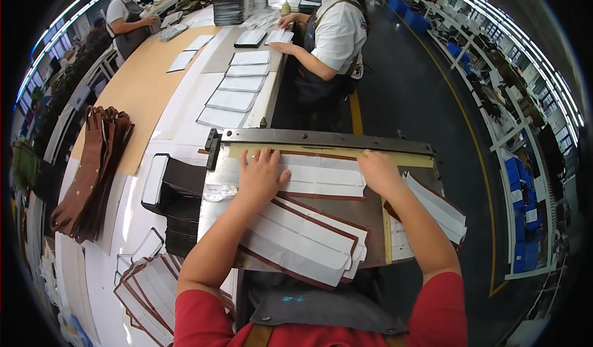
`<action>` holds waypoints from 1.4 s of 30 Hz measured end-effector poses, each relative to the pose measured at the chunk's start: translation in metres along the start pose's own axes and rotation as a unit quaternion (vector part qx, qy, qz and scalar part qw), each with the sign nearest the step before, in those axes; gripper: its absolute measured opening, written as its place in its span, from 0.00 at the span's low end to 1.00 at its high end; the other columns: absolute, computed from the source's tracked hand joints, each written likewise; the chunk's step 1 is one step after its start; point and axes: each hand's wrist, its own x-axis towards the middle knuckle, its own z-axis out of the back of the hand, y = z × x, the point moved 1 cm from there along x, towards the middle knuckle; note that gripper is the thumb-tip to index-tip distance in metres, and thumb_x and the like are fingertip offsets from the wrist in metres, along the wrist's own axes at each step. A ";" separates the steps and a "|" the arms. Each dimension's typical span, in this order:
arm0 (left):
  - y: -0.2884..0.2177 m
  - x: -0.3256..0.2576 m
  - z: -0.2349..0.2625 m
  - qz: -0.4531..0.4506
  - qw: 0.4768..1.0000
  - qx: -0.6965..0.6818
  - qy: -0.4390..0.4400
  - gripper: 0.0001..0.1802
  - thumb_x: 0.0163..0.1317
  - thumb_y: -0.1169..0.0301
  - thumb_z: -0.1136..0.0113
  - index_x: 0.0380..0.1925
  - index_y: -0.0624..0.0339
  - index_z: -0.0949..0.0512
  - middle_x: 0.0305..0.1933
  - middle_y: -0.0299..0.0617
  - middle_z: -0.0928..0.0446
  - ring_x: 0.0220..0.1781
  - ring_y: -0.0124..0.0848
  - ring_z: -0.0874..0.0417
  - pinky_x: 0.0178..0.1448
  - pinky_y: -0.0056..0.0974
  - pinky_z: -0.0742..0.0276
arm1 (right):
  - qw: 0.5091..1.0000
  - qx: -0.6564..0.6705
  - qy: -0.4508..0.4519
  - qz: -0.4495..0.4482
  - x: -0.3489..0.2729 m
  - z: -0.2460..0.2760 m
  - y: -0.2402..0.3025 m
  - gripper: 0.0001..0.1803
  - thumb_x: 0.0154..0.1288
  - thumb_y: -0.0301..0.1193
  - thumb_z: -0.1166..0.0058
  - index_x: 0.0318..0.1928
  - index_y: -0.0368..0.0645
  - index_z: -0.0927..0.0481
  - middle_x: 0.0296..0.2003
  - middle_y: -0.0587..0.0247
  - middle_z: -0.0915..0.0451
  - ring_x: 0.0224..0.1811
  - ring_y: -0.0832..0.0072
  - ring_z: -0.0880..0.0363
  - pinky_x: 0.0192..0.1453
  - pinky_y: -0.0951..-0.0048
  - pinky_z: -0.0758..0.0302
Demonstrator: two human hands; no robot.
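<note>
A white panel with brown edges lies on the metal work plate, along a dark metal bar. My left hand rests flat on the panel's left part, fingers spread. At the panel's right end, my right hand has its fingers closed at the upper corner; the fingertips are partly hidden. A yellowish strip runs under the bar. Nearer me, several similar brown-edged panels overlap on the plate, below my left wrist. More white panels stick out beneath my right forearm.
Left of the plate stands a stack of dark pieces; brown leather strips lie beyond it. Loose panels lie at lower left. White panels line the table ahead, where a co-worker works. Blue bins fill shelves at right.
</note>
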 end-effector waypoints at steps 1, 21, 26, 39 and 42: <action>0.000 0.000 0.001 0.004 1.000 -0.007 0.003 0.26 0.60 0.54 0.46 0.55 0.56 0.30 0.54 0.42 0.29 0.60 0.38 0.31 0.69 0.52 0.53 | 0.998 0.046 0.008 -0.047 -0.006 0.004 -0.003 0.07 0.57 0.28 0.51 0.34 0.39 0.22 0.34 0.53 0.21 0.39 0.58 0.22 0.43 0.59 0.25; -0.054 -0.084 0.024 -0.196 0.970 -0.092 0.114 0.25 0.64 0.57 0.50 0.61 0.45 0.33 0.67 0.38 0.38 0.70 0.39 0.42 0.71 0.54 0.55 | 0.730 0.467 -0.383 -0.322 -0.261 0.039 -0.116 0.02 0.66 0.23 0.51 0.36 0.41 0.30 0.28 0.73 0.31 0.28 0.87 0.34 0.32 0.84 0.35; -0.049 -0.061 0.009 -0.132 0.985 -0.072 0.083 0.26 0.64 0.57 0.49 0.61 0.46 0.34 0.69 0.38 0.40 0.70 0.41 0.42 0.72 0.53 0.56 | 0.889 0.104 -0.297 -0.331 -0.259 0.040 -0.087 0.06 0.58 0.22 0.45 0.37 0.38 0.25 0.44 0.57 0.26 0.50 0.61 0.29 0.54 0.64 0.32; -0.070 -0.099 0.027 -0.255 0.957 -0.134 0.043 0.20 0.57 0.63 0.42 0.51 0.51 0.27 0.60 0.36 0.33 0.63 0.38 0.34 0.66 0.49 0.43 | 0.931 0.064 -0.202 -0.296 -0.166 0.043 -0.040 0.14 0.59 0.30 0.44 0.45 0.40 0.24 0.51 0.57 0.27 0.55 0.59 0.32 0.59 0.59 0.35; -0.080 -0.085 0.028 -0.279 0.948 -0.144 0.052 0.20 0.58 0.64 0.42 0.51 0.51 0.27 0.60 0.36 0.33 0.64 0.38 0.35 0.67 0.49 0.44 | 0.943 0.149 -0.156 -0.254 -0.169 0.034 -0.051 0.19 0.60 0.33 0.44 0.49 0.36 0.25 0.53 0.48 0.27 0.56 0.52 0.31 0.60 0.58 0.35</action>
